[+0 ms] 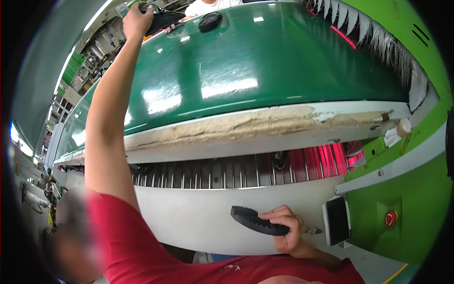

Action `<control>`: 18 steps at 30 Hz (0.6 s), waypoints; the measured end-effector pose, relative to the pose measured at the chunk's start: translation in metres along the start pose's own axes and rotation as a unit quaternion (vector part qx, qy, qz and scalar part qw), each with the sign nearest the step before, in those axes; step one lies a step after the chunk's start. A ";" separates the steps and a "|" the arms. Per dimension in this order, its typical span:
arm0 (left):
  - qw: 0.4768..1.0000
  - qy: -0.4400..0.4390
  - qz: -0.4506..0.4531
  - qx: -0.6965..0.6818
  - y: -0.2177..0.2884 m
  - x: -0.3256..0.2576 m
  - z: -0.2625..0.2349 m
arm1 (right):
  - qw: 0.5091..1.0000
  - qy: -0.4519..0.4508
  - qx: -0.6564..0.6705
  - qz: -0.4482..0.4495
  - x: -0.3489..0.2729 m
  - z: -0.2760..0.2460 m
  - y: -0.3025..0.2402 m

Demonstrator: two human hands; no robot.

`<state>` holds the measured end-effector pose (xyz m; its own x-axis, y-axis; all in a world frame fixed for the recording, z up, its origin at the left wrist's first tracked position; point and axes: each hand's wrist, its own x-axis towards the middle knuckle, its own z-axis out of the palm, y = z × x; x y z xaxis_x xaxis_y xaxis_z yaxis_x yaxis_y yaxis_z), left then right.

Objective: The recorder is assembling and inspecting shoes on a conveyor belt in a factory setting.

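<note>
My left arm reaches to the far left across the green conveyor belt (227, 61). My left hand (137, 22) is closed on a black shoe (163, 21) above the belt's far edge. Close by the shoe is another person's hand (171, 28). Nearer to me, my right hand (288, 227) grips a black shoe sole (257, 222) by one end, its ridged edge showing, over a white surface. A small brownish pointed thing (312, 230) sticks out beside that hand; what it is, I cannot make out. On the belt's far side lies a black sole-shaped piece (210, 22).
A slatted metal conveyor (203, 173), lit red at its right, runs beneath the belt's worn front edge (227, 124). White fringe strips (352, 21) hang at the green machine's opening. At right are a dark-screened panel (337, 220) and a red stop button (390, 218).
</note>
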<state>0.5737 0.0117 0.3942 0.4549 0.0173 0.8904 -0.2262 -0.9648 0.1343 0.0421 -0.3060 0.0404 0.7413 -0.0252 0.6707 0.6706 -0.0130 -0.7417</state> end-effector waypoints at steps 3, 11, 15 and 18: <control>0.987 -0.139 0.081 -0.026 -0.009 0.003 0.055 | 1.000 0.011 0.003 0.025 -0.002 -0.002 0.000; 0.967 -0.209 0.132 -0.068 -0.032 -0.029 -0.011 | 1.000 -0.008 -0.009 0.012 0.002 -0.004 -0.010; 0.906 -0.252 0.063 -0.335 0.044 -0.100 -0.140 | 0.999 -0.035 -0.030 0.024 0.008 -0.002 -0.027; 0.862 -0.272 0.106 -0.415 0.123 -0.199 -0.233 | 0.998 0.011 -0.046 0.049 -0.003 0.005 -0.026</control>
<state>0.2550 -0.0491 0.3351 0.6121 -0.4799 0.6286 -0.7900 -0.4067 0.4587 0.0225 -0.3002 0.0581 0.8015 -0.0533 0.5956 0.5889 -0.1020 -0.8017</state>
